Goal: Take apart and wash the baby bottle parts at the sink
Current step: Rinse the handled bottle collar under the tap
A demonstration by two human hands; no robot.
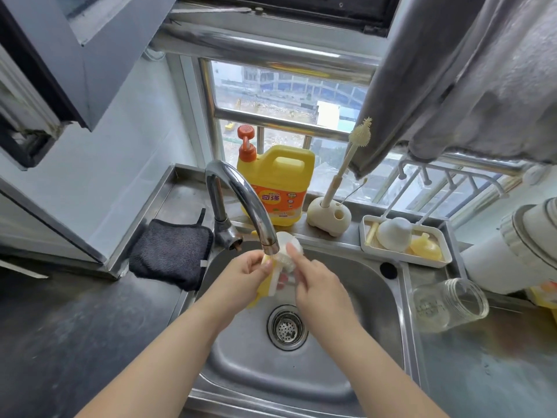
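Over the steel sink (355, 351), right under the tap spout (269, 245), both hands work on one bottle part. My left hand (241, 276) grips a yellow and white screw collar (266, 286). My right hand (316, 286) holds a white domed, ribbed piece (289, 251) joined to that collar, its index finger lying across the dome. The clear bottle body (449, 306) lies on its side on the counter to the right. A white cap (393, 235) and a yellow part (426, 245) sit in the white drying tray (373, 251).
A yellow dish-soap jug (280, 182) with an orange pump stands behind the tap. A cream bottle brush (346, 164) stands in its holder. A dark cloth (171, 254) lies left of the sink. A white appliance (518, 245) stands at the far right, and a grey towel (467, 86) hangs above.
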